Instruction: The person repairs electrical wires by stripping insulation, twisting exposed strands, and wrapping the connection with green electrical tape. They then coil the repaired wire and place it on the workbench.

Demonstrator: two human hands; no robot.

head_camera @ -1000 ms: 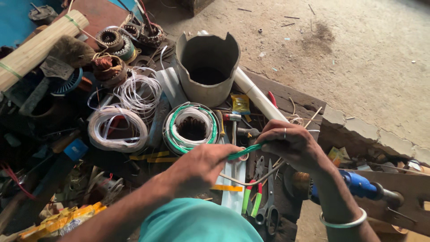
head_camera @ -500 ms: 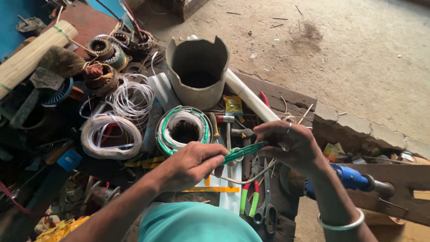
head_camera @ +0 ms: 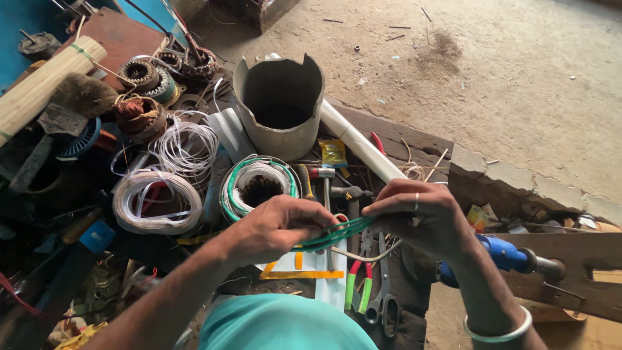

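The green sleeving strips lie as a flat bunch stretched between the two hands, just below the grey notched pot and in front of the green-and-white wire coil; the bunch's long axis runs from lower left to upper right, rising gently toward the right hand; each hand holds one end, so neither is nearer than the other; the left hand has its grip narrow, thumb and fingertips pinched on the lower end of the strips; the right hand, with a ring on one finger and a bangle at the wrist, has its grip likewise closed on the upper end, fingers curled down over it; a thin pale wire droops below the strips, though which hand holds it I cannot tell; beneath the hands, on the cluttered surface, lie pliers with green-and-red handles, and right of the right hand rests a blue-handled tool; left of the pot sit white wire coils.
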